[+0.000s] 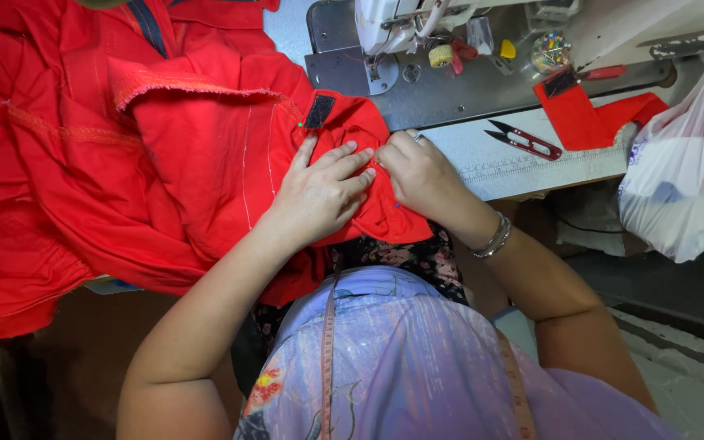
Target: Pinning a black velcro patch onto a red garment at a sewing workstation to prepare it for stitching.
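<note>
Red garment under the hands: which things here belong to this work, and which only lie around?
In use: red garment, black patch, left hand, right hand.
Lying about: thread snips, red strip, white plastic bag, pin container.

Two hands (319, 191) (417, 167), one red garment (165, 163), one snips (523, 140)

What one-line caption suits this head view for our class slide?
Both hands, left hand and right hand, press folded red cotton fabric beside a grey metal sewing machine.
</note>
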